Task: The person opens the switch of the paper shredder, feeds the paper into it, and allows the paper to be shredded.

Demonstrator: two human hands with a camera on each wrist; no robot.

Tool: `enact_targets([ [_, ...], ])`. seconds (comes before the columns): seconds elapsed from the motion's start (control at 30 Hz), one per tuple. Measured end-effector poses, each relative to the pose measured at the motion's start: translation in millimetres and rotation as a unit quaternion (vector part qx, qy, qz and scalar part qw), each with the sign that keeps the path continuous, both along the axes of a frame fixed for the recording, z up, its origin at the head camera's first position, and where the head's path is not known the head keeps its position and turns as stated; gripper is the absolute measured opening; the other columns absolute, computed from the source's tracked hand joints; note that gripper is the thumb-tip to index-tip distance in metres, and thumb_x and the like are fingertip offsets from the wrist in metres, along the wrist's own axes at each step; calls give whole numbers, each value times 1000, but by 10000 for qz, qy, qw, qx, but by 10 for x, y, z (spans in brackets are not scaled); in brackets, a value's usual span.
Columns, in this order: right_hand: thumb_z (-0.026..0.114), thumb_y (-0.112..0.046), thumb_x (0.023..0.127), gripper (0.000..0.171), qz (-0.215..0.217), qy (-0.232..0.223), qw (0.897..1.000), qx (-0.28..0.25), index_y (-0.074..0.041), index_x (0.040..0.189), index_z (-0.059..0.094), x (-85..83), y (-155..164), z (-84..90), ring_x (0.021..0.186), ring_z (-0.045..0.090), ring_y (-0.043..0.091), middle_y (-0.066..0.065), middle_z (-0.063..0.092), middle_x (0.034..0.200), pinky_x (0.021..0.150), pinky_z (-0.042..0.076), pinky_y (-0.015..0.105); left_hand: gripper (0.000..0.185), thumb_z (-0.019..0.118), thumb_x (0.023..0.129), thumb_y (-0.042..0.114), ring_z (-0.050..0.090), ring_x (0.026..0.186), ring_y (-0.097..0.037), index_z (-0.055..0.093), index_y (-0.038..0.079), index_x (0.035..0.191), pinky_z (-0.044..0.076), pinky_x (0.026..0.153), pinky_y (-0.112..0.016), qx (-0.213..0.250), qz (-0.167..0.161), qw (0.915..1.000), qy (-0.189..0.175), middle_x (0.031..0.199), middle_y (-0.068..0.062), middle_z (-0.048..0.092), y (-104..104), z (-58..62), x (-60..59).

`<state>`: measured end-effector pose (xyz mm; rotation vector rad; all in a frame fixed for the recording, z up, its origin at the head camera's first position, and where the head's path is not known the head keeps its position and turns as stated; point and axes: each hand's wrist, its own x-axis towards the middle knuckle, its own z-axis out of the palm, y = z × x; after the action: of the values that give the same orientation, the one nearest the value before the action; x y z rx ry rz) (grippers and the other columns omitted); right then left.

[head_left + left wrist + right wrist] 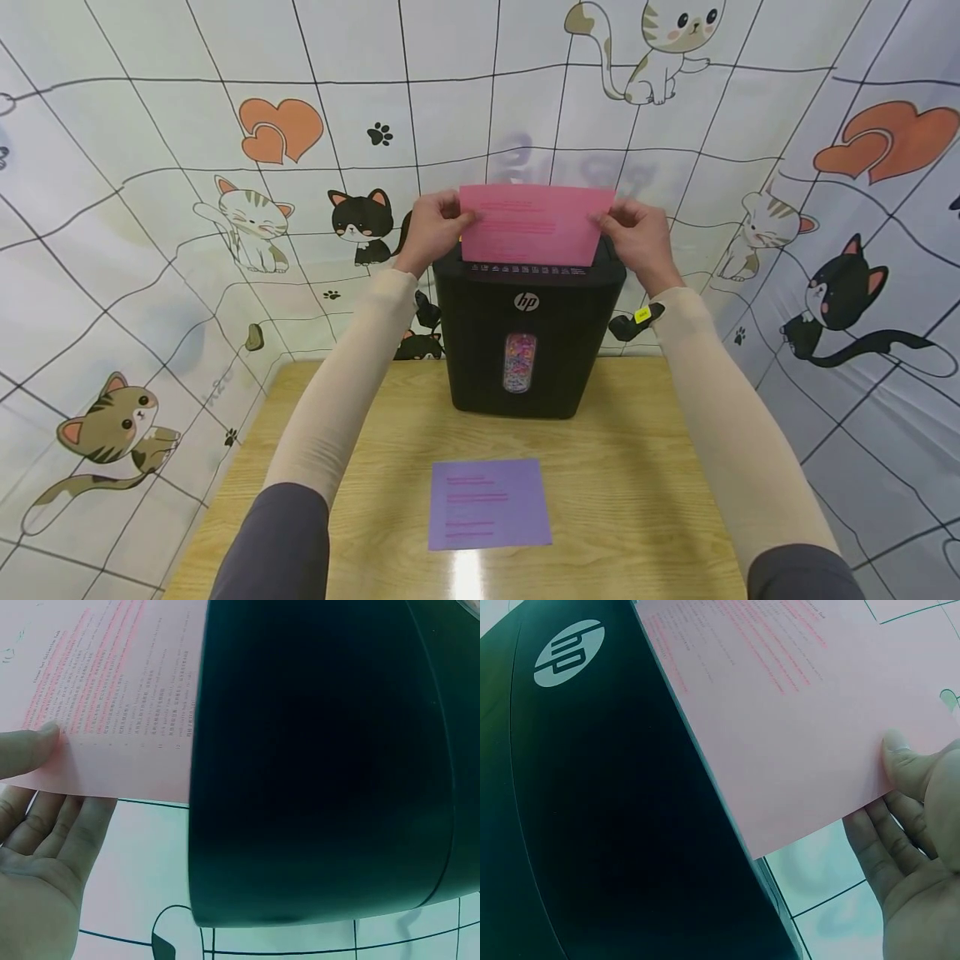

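A pink sheet of paper [536,225] with printed, highlighted lines stands upright at the top of a black HP paper shredder [525,333]. Its lower edge is hidden at the shredder's top, so I cannot tell how deep it sits. My left hand [435,229] pinches the sheet's left edge, thumb in front and fingers behind, as the left wrist view also shows with the thumb [34,750]. On the opposite edge, my right hand [639,237] pinches the paper the same way; its thumb [907,761] lies on the printed face in the right wrist view.
A purple printed sheet [489,505] lies flat on the wooden table [622,500] in front of the shredder. The shredder's small window [519,363] shows colourful shreds inside. A cat-patterned curtain [450,125] surrounds the table at the back and sides.
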<state>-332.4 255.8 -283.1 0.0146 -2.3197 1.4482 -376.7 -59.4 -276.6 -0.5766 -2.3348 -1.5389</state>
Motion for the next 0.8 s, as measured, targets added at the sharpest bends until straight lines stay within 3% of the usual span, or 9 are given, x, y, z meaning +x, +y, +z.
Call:
enact_targets([
  [0.53, 72, -51, 92, 42, -64, -225, 9994, 252, -14, 112, 75, 7, -6, -59, 107, 56, 14, 1, 72, 111, 101, 44, 38, 19, 74, 95, 27, 72, 101, -14, 74, 11, 106, 55, 94, -32, -120, 60, 9996, -255, 108, -7, 77, -6, -91, -17],
  [0.8, 69, -54, 94, 45, -15, -208, 9984, 519, -14, 114, 74, -2, 9, -120, 107, 57, 15, 1, 71, 110, 102, 45, 41, 21, 75, 95, 22, 73, 102, -19, 75, 6, 109, 57, 91, -32, -89, 19, 9996, -250, 111, -13, 77, -2, -122, -27],
])
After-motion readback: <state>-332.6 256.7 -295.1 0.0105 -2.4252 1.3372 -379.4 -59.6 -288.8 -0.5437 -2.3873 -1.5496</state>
